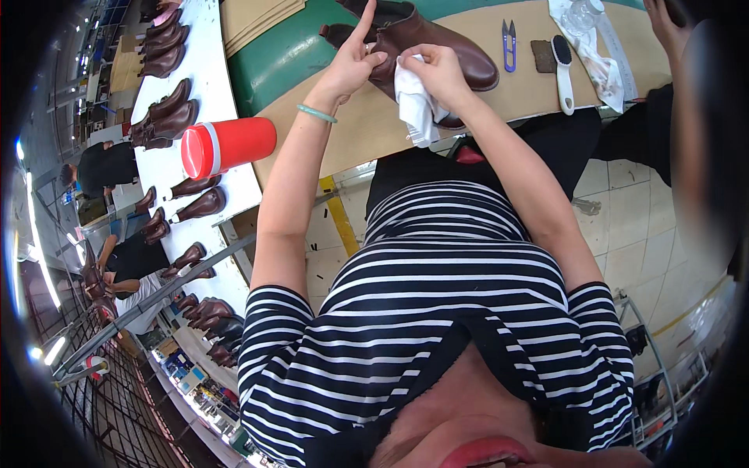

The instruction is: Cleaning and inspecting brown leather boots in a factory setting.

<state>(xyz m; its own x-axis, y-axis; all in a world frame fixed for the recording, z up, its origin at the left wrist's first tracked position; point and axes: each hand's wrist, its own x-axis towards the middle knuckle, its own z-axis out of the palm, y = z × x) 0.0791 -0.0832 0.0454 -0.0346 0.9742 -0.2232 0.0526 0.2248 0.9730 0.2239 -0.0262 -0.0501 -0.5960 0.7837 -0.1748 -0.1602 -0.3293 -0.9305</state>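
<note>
A pair of dark brown leather ankle boots lies on the brown paper covering of the table in front of me; the upper boot (456,51) points its toe to the right. My left hand (351,69) is at the boot's side, index finger stretched out and thumb apart; its other fingers are partly hidden. Pinched between the fingers of my right hand (438,74) is a white cloth (416,105), which hangs down over the boots. Most of the lower boot is covered by the cloth and my hand.
Right of the boots lie purple thread snips (509,47), a dark block (544,57), a white-handled brush (563,74) and a clear plastic bottle (581,15). A red canister (228,147) stands left. Brown boots line a white bench (234,195). Another person's arm (675,47) is at right.
</note>
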